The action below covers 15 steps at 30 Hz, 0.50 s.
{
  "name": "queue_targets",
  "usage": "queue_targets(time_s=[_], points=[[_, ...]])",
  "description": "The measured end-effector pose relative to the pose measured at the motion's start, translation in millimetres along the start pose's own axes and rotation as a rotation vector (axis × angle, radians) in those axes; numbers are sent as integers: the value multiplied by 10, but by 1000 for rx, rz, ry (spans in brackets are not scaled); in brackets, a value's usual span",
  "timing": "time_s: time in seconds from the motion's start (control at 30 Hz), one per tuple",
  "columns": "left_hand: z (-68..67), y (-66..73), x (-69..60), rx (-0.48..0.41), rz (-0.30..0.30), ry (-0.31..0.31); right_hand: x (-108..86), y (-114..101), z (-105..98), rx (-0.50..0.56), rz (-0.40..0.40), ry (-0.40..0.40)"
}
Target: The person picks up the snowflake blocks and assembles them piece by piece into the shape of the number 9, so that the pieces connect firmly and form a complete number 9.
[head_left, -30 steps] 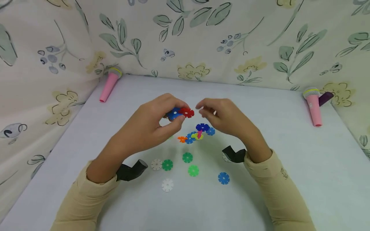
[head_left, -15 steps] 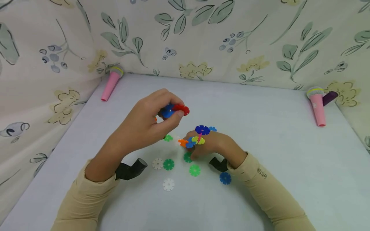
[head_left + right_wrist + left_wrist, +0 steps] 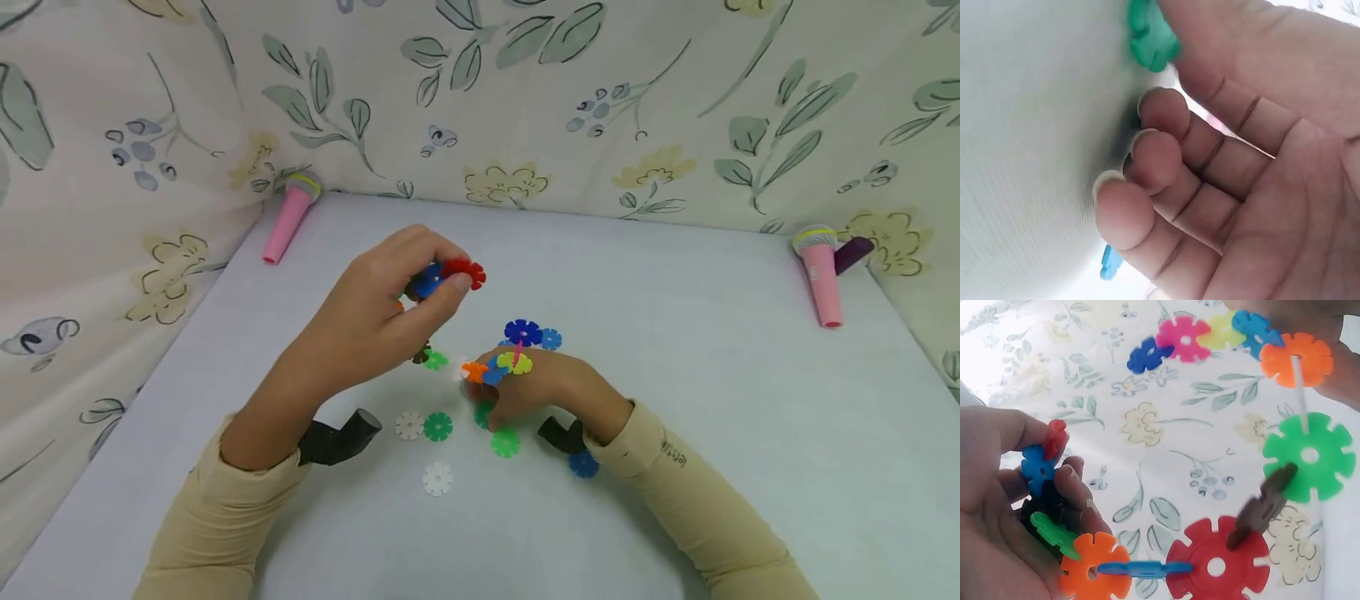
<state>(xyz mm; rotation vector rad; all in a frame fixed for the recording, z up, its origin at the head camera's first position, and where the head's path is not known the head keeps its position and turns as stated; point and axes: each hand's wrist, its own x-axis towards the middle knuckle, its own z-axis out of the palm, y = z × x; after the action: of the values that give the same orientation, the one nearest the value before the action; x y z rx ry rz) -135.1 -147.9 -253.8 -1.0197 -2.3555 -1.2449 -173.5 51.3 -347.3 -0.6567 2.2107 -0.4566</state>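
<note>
over the middle of the white table [image 3: 637, 283], the left hand [image 3: 378, 308] pinches a raised chain of discs [image 3: 1210, 544], while the right hand [image 3: 536, 386] has just dropped, curled, to a green disc [image 3: 1155, 45] nearer the front edge, hold unclear to me, so the left alone seemingly supports the chain

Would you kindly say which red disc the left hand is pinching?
The red end disc, in the left hand; the other red disc hangs between a blue disc and a brown disc.
</note>
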Motion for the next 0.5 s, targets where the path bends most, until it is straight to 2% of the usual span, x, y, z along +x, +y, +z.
queue_targets(time_s=[0.07,0.13,0.2,0.3,0.37,0.4,0.43,0.5], points=[[-3,-6,-1,9,-15,12,-7,34,-48,-18,-22,0],[-6,-10,3,19,-37,25,-39,107,-156,-43,-116,41],[-7,-14,11,25,-56,31,-106,206,-301,-5,-218,184],[-3,-12,18,15,-72,21,-273,311,-513,153,-369,474],[5,-8,18,2,-68,10,-412,316,-596,331,-452,622],[10,-5,17,-6,-66,4,-483,299,-618,416,-491,660],[16,-4,15,-12,-61,0,-550,269,-630,505,-534,667],[30,2,17,-21,-51,-3,-654,198,-626,626,-627,640]])
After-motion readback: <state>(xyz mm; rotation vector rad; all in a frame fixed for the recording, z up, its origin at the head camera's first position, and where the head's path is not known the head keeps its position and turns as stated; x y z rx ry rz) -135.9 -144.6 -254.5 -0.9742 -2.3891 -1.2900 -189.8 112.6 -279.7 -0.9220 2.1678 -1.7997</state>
